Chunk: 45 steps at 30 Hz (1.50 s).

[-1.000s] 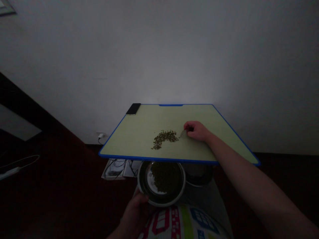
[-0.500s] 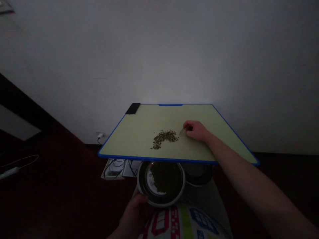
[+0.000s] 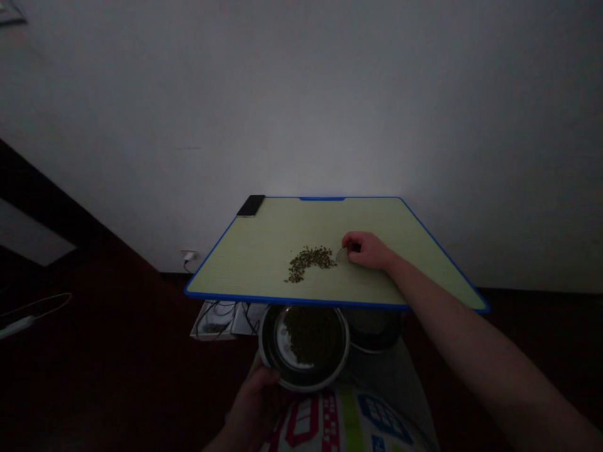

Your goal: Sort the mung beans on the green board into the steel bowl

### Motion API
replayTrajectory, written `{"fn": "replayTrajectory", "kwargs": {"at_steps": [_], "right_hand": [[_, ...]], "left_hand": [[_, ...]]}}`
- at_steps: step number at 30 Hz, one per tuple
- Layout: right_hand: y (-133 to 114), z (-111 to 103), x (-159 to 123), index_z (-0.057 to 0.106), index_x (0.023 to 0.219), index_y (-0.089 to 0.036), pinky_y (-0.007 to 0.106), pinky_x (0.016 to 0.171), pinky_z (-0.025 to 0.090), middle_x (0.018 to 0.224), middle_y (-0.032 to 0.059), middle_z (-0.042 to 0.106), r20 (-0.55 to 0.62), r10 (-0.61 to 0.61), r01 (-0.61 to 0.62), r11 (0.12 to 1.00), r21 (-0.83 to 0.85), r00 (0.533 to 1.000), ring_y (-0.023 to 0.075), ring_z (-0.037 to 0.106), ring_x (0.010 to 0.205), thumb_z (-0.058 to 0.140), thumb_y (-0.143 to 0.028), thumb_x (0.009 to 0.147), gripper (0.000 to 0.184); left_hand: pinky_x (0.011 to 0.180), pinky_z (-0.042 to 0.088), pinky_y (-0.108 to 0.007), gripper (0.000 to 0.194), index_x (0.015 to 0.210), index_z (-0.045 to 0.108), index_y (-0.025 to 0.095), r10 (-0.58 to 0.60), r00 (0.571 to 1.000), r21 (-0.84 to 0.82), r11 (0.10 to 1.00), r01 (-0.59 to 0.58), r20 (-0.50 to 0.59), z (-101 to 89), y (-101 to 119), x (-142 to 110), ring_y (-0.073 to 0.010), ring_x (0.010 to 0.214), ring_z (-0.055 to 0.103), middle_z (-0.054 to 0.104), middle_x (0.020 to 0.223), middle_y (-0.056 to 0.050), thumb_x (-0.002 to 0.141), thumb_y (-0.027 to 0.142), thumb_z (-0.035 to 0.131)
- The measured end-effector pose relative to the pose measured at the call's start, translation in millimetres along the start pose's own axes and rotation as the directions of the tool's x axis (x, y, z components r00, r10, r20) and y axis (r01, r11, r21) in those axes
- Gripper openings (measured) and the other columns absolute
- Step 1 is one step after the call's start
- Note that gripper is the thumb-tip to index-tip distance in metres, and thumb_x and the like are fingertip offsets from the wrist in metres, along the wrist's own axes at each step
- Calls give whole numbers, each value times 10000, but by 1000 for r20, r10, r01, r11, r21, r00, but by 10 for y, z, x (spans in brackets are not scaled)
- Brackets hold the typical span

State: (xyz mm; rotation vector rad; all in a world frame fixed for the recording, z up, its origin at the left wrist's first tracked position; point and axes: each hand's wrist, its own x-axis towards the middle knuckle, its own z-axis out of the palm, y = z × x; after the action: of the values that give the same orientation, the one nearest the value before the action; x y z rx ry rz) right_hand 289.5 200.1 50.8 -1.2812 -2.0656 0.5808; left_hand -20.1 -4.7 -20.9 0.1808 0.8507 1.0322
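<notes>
My right hand (image 3: 369, 251) is closed above the tabletop, pinching a thin, see-through curved piece (image 3: 341, 254) whose exact kind I cannot make out. That piece sits just beside the right end of a curved pile of small brown grains or seeds (image 3: 311, 258) on the pale folding table (image 3: 377, 216) with its blue edge. Below the table's near edge, my left hand (image 3: 257, 395) grips the lower left rim of a round metal bowl (image 3: 284, 342). More dark grains (image 3: 313, 336) cover most of the bowl's bottom, heaped toward the right.
A black phone (image 3: 251, 205) lies at the table's far left corner. Under the table stand a second dark bowl (image 3: 374, 329) and a white box with cables (image 3: 214, 320). A charger (image 3: 189, 256) is plugged into the wall (image 3: 301, 113) behind.
My right hand has shifted slightly left and nearer to me, bringing the curved piece closer to the grain pile. My left hand and the bowl look the same.
</notes>
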Motion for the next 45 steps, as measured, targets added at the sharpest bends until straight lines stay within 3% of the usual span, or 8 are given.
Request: {"fn": "replayTrajectory", "kwargs": {"at_steps": [7,13,19,25,31,36,42,45], "right_hand": [[-31,43,-9,641,837,-168,252,604,417,631,-23,572,23,-13,14,1000,-12,1000,121,519,587,526,-169,620,245],[-99,89,-23,654,857,-161,249,613,429,658,-10,597,37,-33,34,999,-11,999,120,534,600,539,-158,639,246],[-158,123,-32,657,878,-161,245,611,437,674,-6,611,67,-54,50,997,60,996,120,544,608,542,-152,642,262],[-151,63,-37,636,853,-172,254,620,448,666,-7,612,22,-43,40,991,125,999,125,557,608,535,-150,621,255],[-133,-24,-30,619,782,-175,243,573,419,621,-23,584,80,6,-17,990,138,997,121,537,577,519,-150,567,239],[-103,-45,-18,628,785,-169,246,580,413,614,-25,581,33,23,-26,996,83,999,117,522,573,519,-162,573,239],[-99,-61,-37,626,783,-167,244,590,422,623,-25,587,75,29,-39,992,124,997,117,533,584,521,-161,566,241],[-100,-67,-46,625,772,-168,227,559,401,606,-37,572,156,25,-51,986,161,987,109,518,569,521,-150,552,244]], "left_hand": [[972,524,-500,741,1307,571,251,-2,1000,-4,1000,2,5,37,21,-11,-302,981,727,799,995,-46,598,46,632],[919,551,-490,750,1282,596,243,16,998,29,999,-14,-56,57,26,-34,-301,899,739,799,837,-21,557,56,643],[961,533,-493,659,1265,612,246,-3,1000,27,1000,2,13,-15,22,-29,-296,971,729,800,996,-44,634,57,627],[978,524,-502,657,1279,598,244,-4,1000,36,999,4,4,-23,42,-38,-303,1037,710,793,1030,-47,654,43,613],[964,527,-520,670,1275,602,237,2,1000,28,1000,-1,-8,-1,36,-36,-317,1019,714,790,1047,-60,631,52,618],[958,535,-497,668,1286,592,252,-8,1000,50,999,9,-11,21,49,-53,-305,1031,710,785,1075,-53,649,55,615],[965,532,-484,719,1315,560,258,10,1000,15,1000,-10,-2,10,34,-40,-287,1006,719,799,997,-33,634,33,608],[967,532,-487,702,1316,559,257,6,1000,18,1000,-6,-4,-4,23,-29,-285,989,725,796,1016,-37,649,45,609]]}}
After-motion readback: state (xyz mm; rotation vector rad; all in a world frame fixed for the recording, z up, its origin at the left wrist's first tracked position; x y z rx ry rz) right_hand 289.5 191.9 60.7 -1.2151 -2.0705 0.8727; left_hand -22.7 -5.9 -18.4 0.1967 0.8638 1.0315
